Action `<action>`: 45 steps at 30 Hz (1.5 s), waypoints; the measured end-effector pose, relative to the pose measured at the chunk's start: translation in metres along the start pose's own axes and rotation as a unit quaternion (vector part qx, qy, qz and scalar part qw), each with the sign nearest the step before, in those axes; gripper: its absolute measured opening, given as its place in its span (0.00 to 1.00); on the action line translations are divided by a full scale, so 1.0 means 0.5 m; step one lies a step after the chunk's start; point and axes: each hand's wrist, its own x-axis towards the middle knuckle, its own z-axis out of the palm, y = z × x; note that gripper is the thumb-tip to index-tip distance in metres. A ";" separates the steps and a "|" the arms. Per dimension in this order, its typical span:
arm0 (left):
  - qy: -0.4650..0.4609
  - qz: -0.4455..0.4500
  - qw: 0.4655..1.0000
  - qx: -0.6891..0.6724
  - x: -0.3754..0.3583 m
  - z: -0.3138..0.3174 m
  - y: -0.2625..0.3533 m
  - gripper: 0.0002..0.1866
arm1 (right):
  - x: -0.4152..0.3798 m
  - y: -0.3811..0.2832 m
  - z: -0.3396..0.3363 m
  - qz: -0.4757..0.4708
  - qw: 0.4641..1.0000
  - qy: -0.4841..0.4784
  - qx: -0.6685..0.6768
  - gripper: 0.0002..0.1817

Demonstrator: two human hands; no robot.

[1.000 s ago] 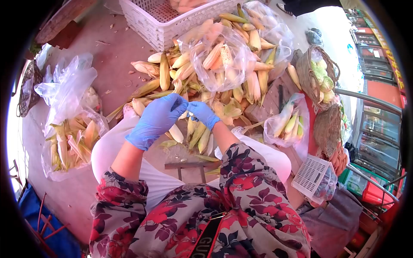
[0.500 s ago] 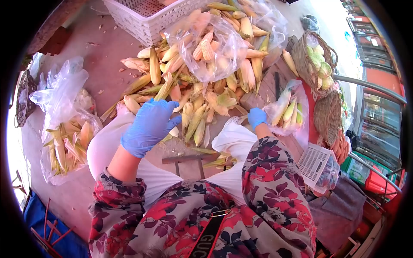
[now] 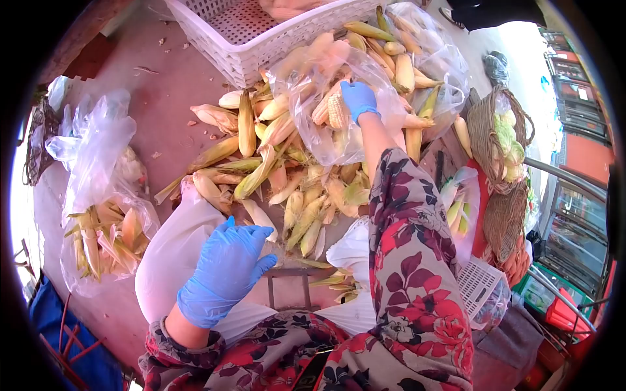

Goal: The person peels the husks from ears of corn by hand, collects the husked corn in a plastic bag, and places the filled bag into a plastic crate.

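My left hand (image 3: 225, 274), in a blue glove, hovers above my left thigh with its thumb apart from the fingers and nothing in it. Stretched forward, my right hand (image 3: 358, 101), also gloved in blue, is at a clear plastic bag (image 3: 306, 133) of corn. Its fingers look curled together beside a peeled corn cob (image 3: 337, 112); whatever they grip is hidden. Around and below the bag lies a heap of corn in husks (image 3: 246, 124), with several smaller ears (image 3: 303, 225) nearest my knees.
A white plastic crate (image 3: 228, 55) stands behind the heap. At left sits a bag of husked pieces (image 3: 98, 241); at right, a bag of corn (image 3: 463, 208) and a wicker basket (image 3: 486, 137) with greens. Someone's dark-clothed leg (image 3: 495, 13) shows at the top right.
My right hand has moved from beside the right-hand bag of corn up and forward to the bag on the heap. My left hand has drawn back toward my body. The view has shifted slightly.
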 end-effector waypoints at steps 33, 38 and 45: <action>0.381 -0.130 0.887 -0.227 -0.068 -0.065 -0.132 0.17 | -0.473 0.399 -0.294 -0.107 0.961 -0.065 -0.245 0.10; 0.562 0.003 0.709 -0.426 -0.101 -0.104 -0.163 0.17 | -0.844 0.823 -0.319 -0.030 0.862 -0.372 -0.343 0.20; 0.589 0.034 0.651 -0.478 -0.124 -0.104 -0.170 0.18 | -0.680 0.404 -0.392 -0.040 0.949 -0.119 -0.287 0.26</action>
